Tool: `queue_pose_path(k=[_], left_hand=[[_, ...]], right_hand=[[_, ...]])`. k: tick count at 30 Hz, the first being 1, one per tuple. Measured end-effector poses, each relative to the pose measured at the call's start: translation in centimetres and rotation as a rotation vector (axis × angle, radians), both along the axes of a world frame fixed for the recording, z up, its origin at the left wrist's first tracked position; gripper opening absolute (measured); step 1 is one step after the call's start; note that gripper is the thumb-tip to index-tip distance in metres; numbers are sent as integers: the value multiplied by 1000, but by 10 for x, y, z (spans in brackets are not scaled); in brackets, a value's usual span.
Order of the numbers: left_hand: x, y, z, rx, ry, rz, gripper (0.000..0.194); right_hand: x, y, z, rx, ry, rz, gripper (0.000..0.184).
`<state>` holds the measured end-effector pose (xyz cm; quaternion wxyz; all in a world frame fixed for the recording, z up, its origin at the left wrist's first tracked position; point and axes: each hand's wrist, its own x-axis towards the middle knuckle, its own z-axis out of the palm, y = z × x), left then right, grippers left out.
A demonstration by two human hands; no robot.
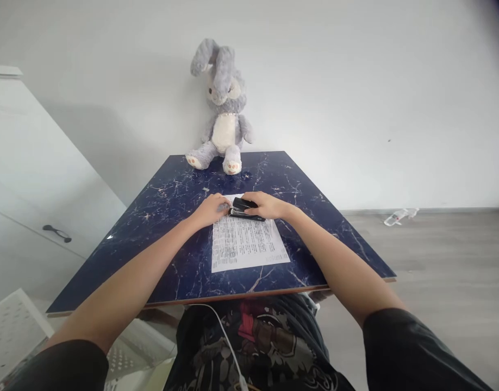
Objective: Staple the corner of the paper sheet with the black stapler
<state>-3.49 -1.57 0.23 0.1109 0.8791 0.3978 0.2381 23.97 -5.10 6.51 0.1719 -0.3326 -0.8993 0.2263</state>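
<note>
A printed sheet of paper [247, 244] lies on a dark blue marbled table [172, 195]. A black stapler [244, 209] rests across the paper's far edge. My right hand [269, 205] is closed over the stapler's right end. My left hand [212, 208] sits at the paper's far left corner, fingers curled down onto it beside the stapler's front.
A grey plush rabbit [223, 108] sits at the table's far edge against the white wall. A white cabinet [33, 184] with a dark handle stands to the left. A clear plastic bottle [399, 216] lies on the grey floor at right. A white perforated basket [13, 331] is at lower left.
</note>
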Motion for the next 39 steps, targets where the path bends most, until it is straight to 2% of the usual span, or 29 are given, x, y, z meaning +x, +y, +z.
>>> queue_pose_path(k=[3,6,10,13,16,19,22,29,34,39], left_hand=[[-3,4,1,-17,-27,-50,25],[-4,4,1,-23,-48,-35,27],[-4,3,0,-25,-41,-27,26],[-3,3,0,-20,-29,-22,25],[-3,5,-1,-26,-15,-16,27],[-3,6,-2,-28,-6,0,37],[-5,7,-4,-22,-11,4,48],[-6,9,-7,2,-2,-26,62],[-2,7,-7,29,-88,15,58],[1,5,-4,-51,-186,26,52]], right_hand=[[0,1,-4,-32,-1,56,13],[1,4,-8,-14,13,65,15],[7,12,-12,-40,50,101,32],[19,20,-13,-170,121,153,43],[36,28,-15,-363,182,247,50],[51,35,-20,-541,240,343,59],[58,40,-27,-630,292,401,64],[61,43,-36,-681,336,425,65],[59,45,-33,-662,305,457,65],[57,43,-31,-677,296,416,65]])
